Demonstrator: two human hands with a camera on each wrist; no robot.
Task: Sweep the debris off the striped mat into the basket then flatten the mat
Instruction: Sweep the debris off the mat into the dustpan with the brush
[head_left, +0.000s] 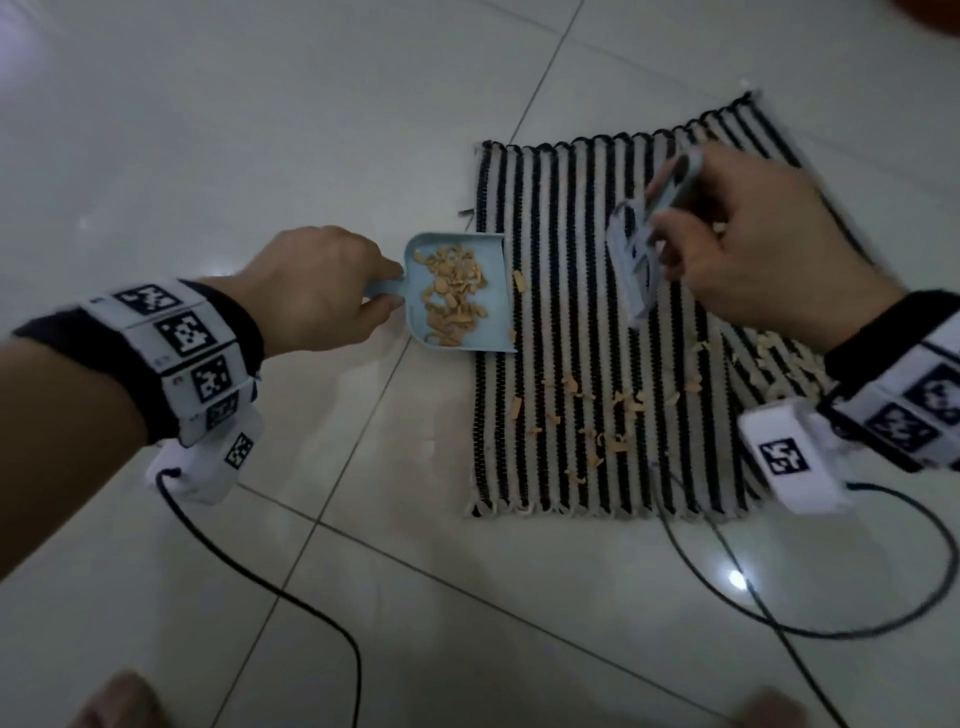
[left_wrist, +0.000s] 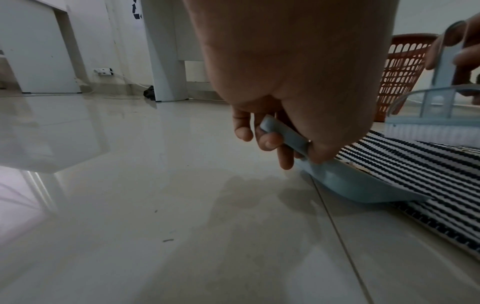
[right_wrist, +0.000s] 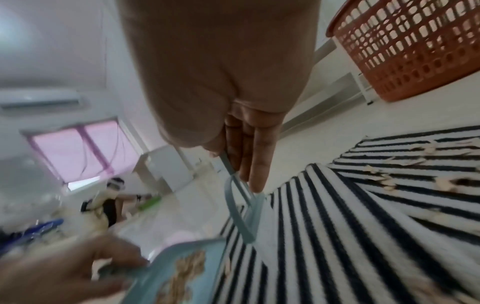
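dim, motion-blurred, glare on tiles (head_left: 736, 578)

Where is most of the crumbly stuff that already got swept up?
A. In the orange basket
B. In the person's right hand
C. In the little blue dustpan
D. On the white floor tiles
C: a heap of tan debris lies in the blue dustpan, which the left hand holds by its handle at the striped mat's edge.
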